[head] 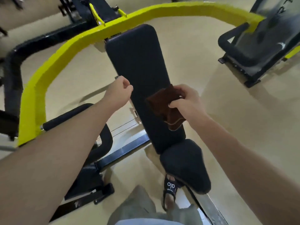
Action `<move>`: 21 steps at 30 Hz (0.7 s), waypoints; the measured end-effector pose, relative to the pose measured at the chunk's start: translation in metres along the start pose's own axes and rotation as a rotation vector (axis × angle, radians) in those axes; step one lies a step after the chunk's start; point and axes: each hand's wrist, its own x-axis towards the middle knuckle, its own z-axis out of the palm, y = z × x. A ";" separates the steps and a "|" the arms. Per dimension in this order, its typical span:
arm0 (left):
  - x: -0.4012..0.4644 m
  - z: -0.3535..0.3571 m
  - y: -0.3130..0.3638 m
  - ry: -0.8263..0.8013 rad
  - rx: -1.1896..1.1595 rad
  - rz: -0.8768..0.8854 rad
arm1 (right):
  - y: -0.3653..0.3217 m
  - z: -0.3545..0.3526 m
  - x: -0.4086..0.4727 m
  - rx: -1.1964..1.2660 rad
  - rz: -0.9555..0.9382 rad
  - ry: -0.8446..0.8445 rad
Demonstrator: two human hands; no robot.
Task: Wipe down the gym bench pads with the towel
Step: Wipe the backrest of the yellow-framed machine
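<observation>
A long dark back pad point(139, 62) runs away from me, with a shorter dark seat pad point(185, 163) just below it. My right hand point(186, 101) grips a folded brown towel point(160, 104) over the lower right part of the back pad. My left hand point(118, 91) hovers at the pad's left edge with its fingers curled and nothing in them.
A yellow curved frame bar point(68, 51) arcs around the bench's far end and left side. Black handles and a base frame point(90, 172) sit at the left. Another machine point(259, 46) stands at the far right. My sandalled foot point(170, 189) is beside the seat pad.
</observation>
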 end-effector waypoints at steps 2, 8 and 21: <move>0.017 0.000 -0.001 0.041 0.033 -0.031 | -0.009 0.005 0.032 -0.030 -0.023 -0.053; 0.086 -0.001 -0.011 0.173 0.132 -0.029 | -0.044 0.038 0.133 -0.071 -0.135 -0.214; 0.270 -0.004 -0.035 0.412 -0.195 -0.016 | -0.078 0.166 0.318 -0.626 -0.696 0.201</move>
